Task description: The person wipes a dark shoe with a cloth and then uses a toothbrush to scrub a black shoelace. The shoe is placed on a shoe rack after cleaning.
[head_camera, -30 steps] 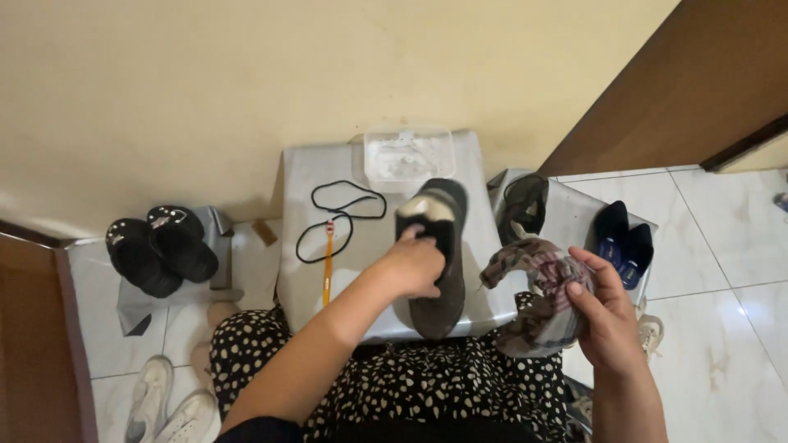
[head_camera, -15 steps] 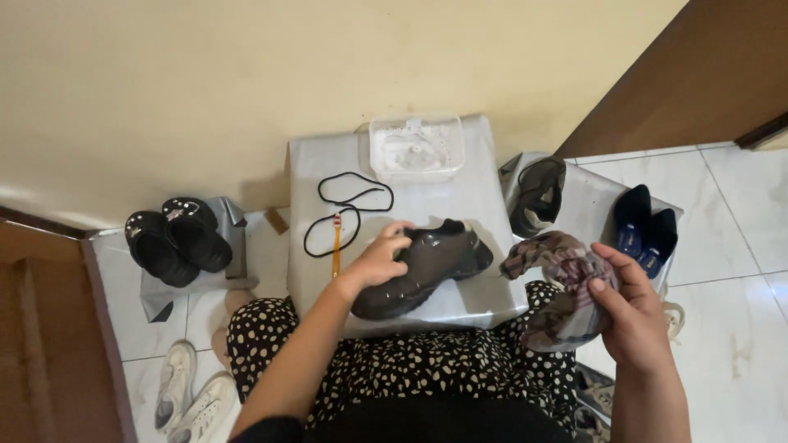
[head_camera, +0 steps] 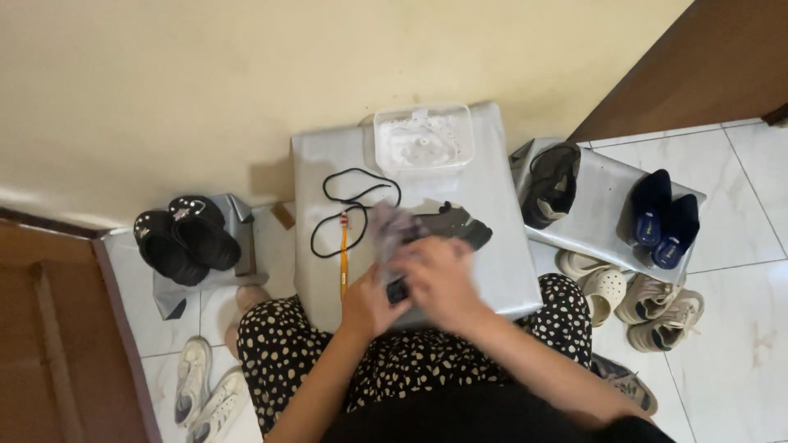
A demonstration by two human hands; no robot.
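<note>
Rubbing a dark shoe (head_camera: 447, 226) with a cloth (head_camera: 392, 230) on the grey tabletop (head_camera: 492, 271).
Right hand (head_camera: 439, 279) fingers closed round cloth; left hand (head_camera: 369, 303) fingers gripping shoe's near end, beside yellow toothbrush (head_camera: 343, 262).

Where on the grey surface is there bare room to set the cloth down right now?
The grey surface is bare along its right side, between the black shoe and the right edge, and in the back-left corner beside the clear plastic tub. The left is crowded by the black lace and orange brush; both hands fill the front.
</note>
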